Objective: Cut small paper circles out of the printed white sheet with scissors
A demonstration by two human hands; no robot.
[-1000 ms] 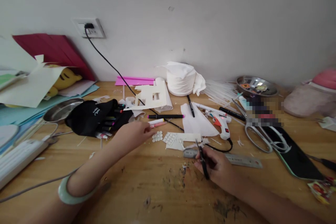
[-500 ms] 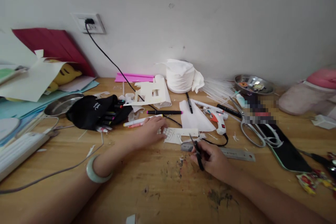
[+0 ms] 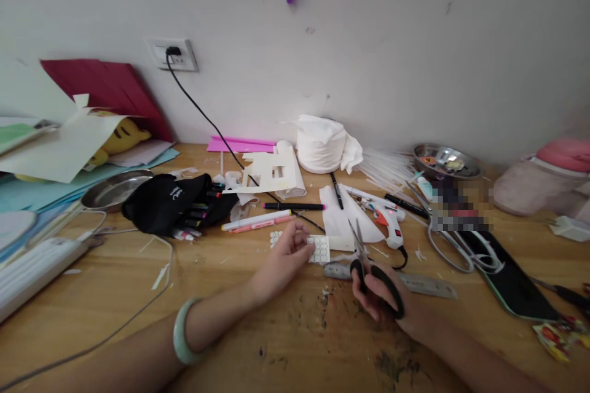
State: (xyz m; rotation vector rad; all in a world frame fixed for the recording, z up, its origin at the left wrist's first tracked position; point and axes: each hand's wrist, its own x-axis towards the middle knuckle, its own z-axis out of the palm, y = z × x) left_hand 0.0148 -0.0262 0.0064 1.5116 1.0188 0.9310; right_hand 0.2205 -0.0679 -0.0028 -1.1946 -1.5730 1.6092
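Observation:
My left hand [image 3: 288,255] is closed, its fingers curled over a small white paper piece [image 3: 319,250] with rows of rounded outlines drawn on it. The paper shows on both sides of the hand; the exact grip is partly hidden. My right hand [image 3: 385,298] holds small black-handled scissors [image 3: 358,236], fingers in the handle loops. Their blades point away from me and are slightly apart, to the right of the paper. Under and beside the right hand lies a steel ruler [image 3: 428,285]. A plain cream strip [image 3: 341,243] lies just behind the drawn paper.
Behind my hands lie markers [image 3: 255,221], a cut-out card [image 3: 265,172], a white tissue roll [image 3: 322,144] and a hot glue gun [image 3: 391,224] with its cord. Large scissors [image 3: 449,252] lie right. A black pencil case [image 3: 161,202] and power strip [image 3: 41,276] are left.
The scissors have turned in my right hand, from handles together to blades and handles apart. My left hand has curled over the drawn paper, which sits further right. The camera view has shifted slightly.

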